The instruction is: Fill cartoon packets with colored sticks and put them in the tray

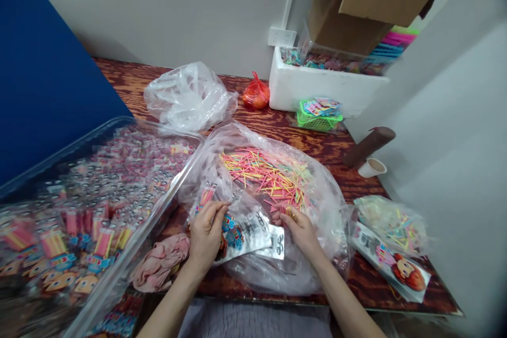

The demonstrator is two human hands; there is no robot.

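Observation:
My left hand (206,232) is closed, thumb against forefinger, on the edge of a printed plastic packet (247,232) with a silvery back strip. More such packets lie under it, their overlap hard to make out. Just beyond that hand is a packet filled with pink and yellow sticks (206,194). My right hand (299,227) is closed round a few short coloured sticks (290,212). It is at the near edge of a loose heap of thin pink, yellow and green sticks (265,171), which lies on a spread clear plastic bag (328,195).
At left stands a clear tub (174,190) full of packed sticks. A pink cloth (162,264) lies beside it. Behind are a crumpled bag (192,95), a red bag (256,94), a foam box (328,87) and a green basket (317,120). A paper cup (372,168) stands right.

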